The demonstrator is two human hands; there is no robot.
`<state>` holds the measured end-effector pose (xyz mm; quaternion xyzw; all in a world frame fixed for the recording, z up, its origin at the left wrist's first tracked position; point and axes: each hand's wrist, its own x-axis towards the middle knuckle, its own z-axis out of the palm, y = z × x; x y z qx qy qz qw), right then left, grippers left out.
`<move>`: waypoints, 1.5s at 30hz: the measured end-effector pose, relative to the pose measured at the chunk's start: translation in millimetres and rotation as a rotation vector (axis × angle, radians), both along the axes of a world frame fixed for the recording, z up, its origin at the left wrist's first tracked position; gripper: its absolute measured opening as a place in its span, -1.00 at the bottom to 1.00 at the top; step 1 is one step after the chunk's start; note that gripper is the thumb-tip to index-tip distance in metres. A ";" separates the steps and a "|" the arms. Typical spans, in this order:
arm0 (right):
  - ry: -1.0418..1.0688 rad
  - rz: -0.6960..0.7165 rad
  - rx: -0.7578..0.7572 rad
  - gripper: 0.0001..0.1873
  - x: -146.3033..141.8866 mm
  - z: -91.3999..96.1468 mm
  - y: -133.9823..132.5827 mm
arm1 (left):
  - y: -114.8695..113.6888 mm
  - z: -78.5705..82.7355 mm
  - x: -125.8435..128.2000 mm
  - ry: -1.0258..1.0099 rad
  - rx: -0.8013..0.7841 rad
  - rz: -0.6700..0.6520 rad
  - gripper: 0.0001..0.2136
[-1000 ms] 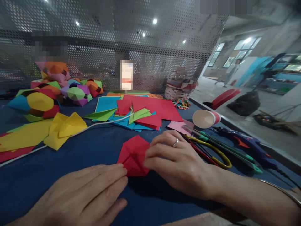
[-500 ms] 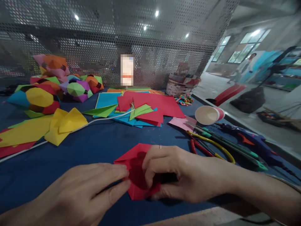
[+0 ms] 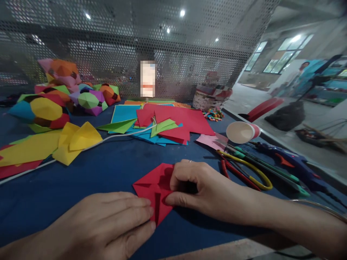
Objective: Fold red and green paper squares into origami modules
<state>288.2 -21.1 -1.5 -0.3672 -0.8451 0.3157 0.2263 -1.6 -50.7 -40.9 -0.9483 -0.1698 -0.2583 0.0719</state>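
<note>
A folded sheet of red paper lies on the dark blue tabletop in front of me, with creases and a turned-in flap at its lower part. My right hand pinches its right edge between thumb and curled fingers. On the lower left edge rests my left hand, its fingers stretched out and their tips pressing the paper down. Part of the paper's right side is hidden behind the right fingers.
Coloured paper sheets lie behind the hands, crossed by a white cable. Folded paper shapes stand at left. Scissors, a paper cup and a glue gun lie at right. A person stands in the background.
A flap at the paper's lower right has been folded inward. My right thumb has moved up onto it, and my left hand has shifted slightly down and right.
</note>
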 end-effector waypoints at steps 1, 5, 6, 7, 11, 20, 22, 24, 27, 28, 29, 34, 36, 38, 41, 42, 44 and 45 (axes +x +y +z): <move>-0.010 -0.025 0.008 -0.71 -1.6 -0.2 -1.6 | -0.1 -1.3 1.3 -0.002 0.005 0.005 -0.73; -0.023 -0.065 0.030 -0.68 -6.0 -1.8 -6.5 | 1.2 -3.7 7.8 -0.085 0.067 -0.009 -0.72; -0.023 -0.069 0.036 -0.67 -6.7 -2.3 -7.2 | 1.6 -3.4 8.5 -0.114 0.082 -0.014 -0.71; -0.024 -0.074 0.041 -0.67 -7.3 -3.0 -7.8 | 1.8 -2.9 8.5 -0.121 0.086 -0.017 -0.72; -0.035 -0.089 0.062 -0.66 -8.3 -5.3 -8.3 | 0.8 -1.9 5.1 0.003 0.034 -0.005 -0.74; -0.047 -0.100 0.079 -0.66 -9.7 -6.6 -7.1 | 0.2 2.1 3.6 -0.014 0.002 -0.011 -0.76; -0.051 -0.101 0.087 -0.66 -10.3 -6.5 -7.2 | 0.7 4.3 6.2 -0.034 0.017 -0.011 -0.73; -0.051 -0.098 0.097 -0.66 -10.6 -6.8 -7.2 | 1.4 5.1 11.8 -0.094 0.058 -0.009 -0.68; -0.050 -0.099 0.098 -0.67 -10.4 -8.1 -7.0 | 2.8 5.9 21.5 -0.163 0.049 0.009 -0.70; -0.051 -0.101 0.094 -0.66 -10.1 -8.5 -6.8 | 3.4 6.4 23.9 -0.177 0.036 0.007 -0.72; -0.053 -0.103 0.091 -0.67 -9.9 -8.9 -6.6 | 4.0 7.1 25.7 -0.184 0.027 0.003 -0.74; -0.060 -0.106 0.085 -0.67 -9.1 -8.3 -6.0 | 8.6 11.1 32.0 -0.096 0.086 -0.044 -0.62; -0.063 -0.105 0.084 -0.66 -9.0 -7.7 -6.0 | 10.7 11.5 33.7 -0.080 0.076 -0.063 -0.57; -0.065 -0.097 0.078 -0.67 -8.9 -7.2 -6.0 | 11.8 10.3 33.9 -0.111 0.036 -0.074 -0.56; -0.065 -0.083 0.069 -0.68 -8.7 -6.5 -6.3 | 11.7 6.5 31.9 -0.152 -0.048 -0.082 -0.58; -0.066 -0.081 0.069 -0.68 -8.9 -6.1 -6.5 | 11.5 5.1 31.1 -0.160 -0.066 -0.085 -0.58; -0.078 -0.084 0.071 -0.68 -9.7 -4.8 -7.1 | 11.0 2.6 29.9 -0.166 -0.076 -0.088 -0.60; -0.086 -0.088 0.072 -0.66 -10.2 -3.9 -7.5 | 10.8 1.5 29.5 -0.174 -0.070 -0.089 -0.60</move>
